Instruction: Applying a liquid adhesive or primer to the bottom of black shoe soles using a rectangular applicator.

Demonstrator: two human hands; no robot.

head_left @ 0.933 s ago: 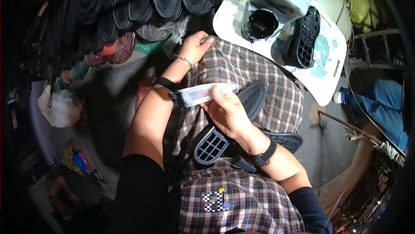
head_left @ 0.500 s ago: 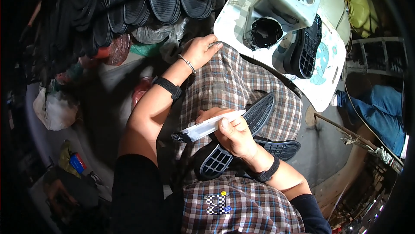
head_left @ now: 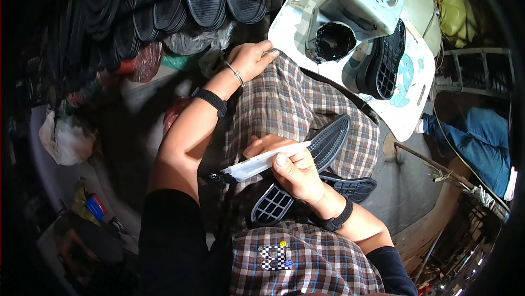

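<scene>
My right hand (head_left: 299, 178) is closed around a flat white brush (head_left: 262, 163). Its black, wet-looking bristle end points left, above my lap. Beneath that hand a black shoe sole (head_left: 330, 143) lies slantwise on the plaid cloth (head_left: 268, 107) over my legs, its middle hidden by the hand. Another black sole (head_left: 350, 188) sticks out to the right, partly covered. Up by the knee, my left hand (head_left: 251, 61) is closed with thumb and fingers at the far edge of the plaid cloth, seeming to pinch it.
A white board (head_left: 402, 118) at far right bears a cut-open plastic jug (head_left: 355, 9) blackened inside and a black sole (head_left: 387, 61). Stacked soles (head_left: 205, 1) fill the far left, above plastic bags (head_left: 149, 62). At right are a wooden stick (head_left: 426, 162) and a person's blue-jeaned leg (head_left: 470, 145).
The brush's bristle end has dipped slightly down and to the left. My left hand stays at the cloth's edge, and the soles lie as before.
</scene>
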